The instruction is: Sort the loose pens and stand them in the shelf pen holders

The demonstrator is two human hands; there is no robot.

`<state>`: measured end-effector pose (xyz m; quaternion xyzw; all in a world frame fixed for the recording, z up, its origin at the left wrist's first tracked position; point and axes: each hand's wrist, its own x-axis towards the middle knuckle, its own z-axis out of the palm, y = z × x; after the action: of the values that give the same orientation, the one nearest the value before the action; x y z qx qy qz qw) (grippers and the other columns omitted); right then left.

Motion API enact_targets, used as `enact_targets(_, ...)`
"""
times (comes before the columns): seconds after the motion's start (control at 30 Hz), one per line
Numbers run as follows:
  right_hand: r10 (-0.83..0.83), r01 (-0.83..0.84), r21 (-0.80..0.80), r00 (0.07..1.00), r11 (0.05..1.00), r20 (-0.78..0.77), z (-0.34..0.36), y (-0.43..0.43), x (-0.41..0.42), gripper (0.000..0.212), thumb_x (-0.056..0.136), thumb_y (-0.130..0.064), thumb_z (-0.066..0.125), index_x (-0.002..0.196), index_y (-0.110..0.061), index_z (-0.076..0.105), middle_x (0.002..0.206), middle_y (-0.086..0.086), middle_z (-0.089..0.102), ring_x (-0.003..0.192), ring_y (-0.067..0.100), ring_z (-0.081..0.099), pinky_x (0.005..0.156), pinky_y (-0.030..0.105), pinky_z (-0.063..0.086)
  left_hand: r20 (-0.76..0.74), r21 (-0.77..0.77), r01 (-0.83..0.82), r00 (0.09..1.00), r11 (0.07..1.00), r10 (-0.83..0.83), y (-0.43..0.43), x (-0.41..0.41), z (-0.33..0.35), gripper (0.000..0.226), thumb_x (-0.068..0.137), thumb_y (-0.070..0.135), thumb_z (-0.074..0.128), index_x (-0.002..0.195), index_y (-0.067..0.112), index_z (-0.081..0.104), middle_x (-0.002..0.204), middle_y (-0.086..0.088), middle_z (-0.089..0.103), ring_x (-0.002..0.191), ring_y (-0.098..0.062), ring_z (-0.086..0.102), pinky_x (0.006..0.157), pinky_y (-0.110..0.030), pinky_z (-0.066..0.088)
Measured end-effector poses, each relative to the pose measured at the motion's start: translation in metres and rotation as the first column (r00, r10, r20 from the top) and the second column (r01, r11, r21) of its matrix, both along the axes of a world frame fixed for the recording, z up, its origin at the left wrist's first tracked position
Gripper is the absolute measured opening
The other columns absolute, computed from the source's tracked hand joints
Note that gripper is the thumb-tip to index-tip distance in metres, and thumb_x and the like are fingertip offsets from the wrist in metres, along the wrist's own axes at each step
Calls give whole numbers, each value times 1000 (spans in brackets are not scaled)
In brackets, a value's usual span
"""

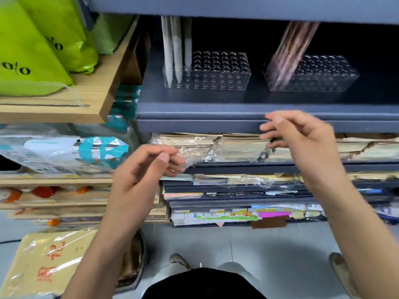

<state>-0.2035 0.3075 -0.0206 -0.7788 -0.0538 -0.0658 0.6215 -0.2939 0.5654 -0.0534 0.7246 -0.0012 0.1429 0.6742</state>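
We saw two clear pen holders standing on the dark grey shelf [194,105], both set back from its front edge. The left pen holder [218,71] stood toward the shelf's left end, and three white pens [172,50] stood upright in the holes at its left end, with the other holes showing open. The right pen holder [328,76] stood well apart from it, toward the right end of the shelf. A bunch of brownish pens [291,48] leaned in its left end, tilted to the right at the top and too blurred for us to count.

Both hands hung in front of the shelf, below its front edge and short of the holders. The left hand [146,169] was lower, under the left pen holder, its fingers loosely curled and the thumb close to the forefinger, with nothing held that we could see. The right hand [302,139] was higher, just at the shelf's front edge and below the brownish pens, its fingers relaxed, spread toward the left, and empty. Neither hand touched a pen or a holder.

Under the shelf lay stacks of paper [216,145] in crinkled plastic wrap. To the left, green bags [32,50] sat on a wooden shelf [86,91].
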Motion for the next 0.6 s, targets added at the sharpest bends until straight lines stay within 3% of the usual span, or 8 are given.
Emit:
enact_targets(0.07,-74,77,11,979,997,-189,-53,-38,-24,13,94,-19,59,96,-17,73,88,5,75,76,19,72,64,25,59,-174,-92,-9,985,996,-7,-7,-12,-41,17,98,17,54,98,13,70,93,-14,74,80,-26,72,70,-29,59)
enact_targets(0.13,-178,190,-14,888,982,-423,-122,-81,-56,13,94,-13,59,99,-8,71,87,13,74,67,19,70,58,23,58,-388,-86,-67,921,994,29,-20,-25,-98,19,100,6,52,93,8,69,88,-15,75,73,-25,70,63,-25,57)
enact_targets(0.23,-294,326,-107,603,939,-742,-222,-145,-125,15,95,-2,56,105,5,65,79,15,68,56,17,62,46,19,50,-726,-48,-117,686,992,45,-44,-58,-185,20,100,2,51,88,6,67,91,-23,74,65,-26,66,61,-31,53)
enact_targets(0.3,-319,384,-150,426,911,-847,-266,-180,-178,13,95,-4,56,103,1,64,74,10,65,52,16,62,46,22,49,-876,-37,-77,482,996,5,-61,-86,-228,17,101,4,50,96,0,66,95,-27,71,68,-28,65,67,-36,50)
enact_targets(0.37,-314,410,-169,318,896,-894,-293,-208,-228,10,94,-9,59,97,-1,65,74,12,66,57,23,62,55,27,48,-952,-17,-26,307,1000,-9,-77,-113,-252,19,102,7,50,107,-6,63,90,-20,70,72,-32,64,70,-37,50)
enact_targets(0.43,-295,414,-174,248,893,-923,-308,-232,-269,10,93,-11,62,91,-2,66,74,15,67,61,27,61,58,29,48,-979,-9,-2,206,1000,-9,-95,-134,-261,18,102,7,50,108,-6,61,87,-20,67,70,-31,61,67,-35,48)
enact_targets(0.6,-293,363,-206,203,909,-934,-321,-290,-332,11,91,-6,63,82,0,66,63,14,61,54,24,53,55,28,42,-991,4,89,130,996,-8,-158,-158,-252,12,101,4,49,99,-5,58,84,-21,61,63,-27,55,60,-32,45)
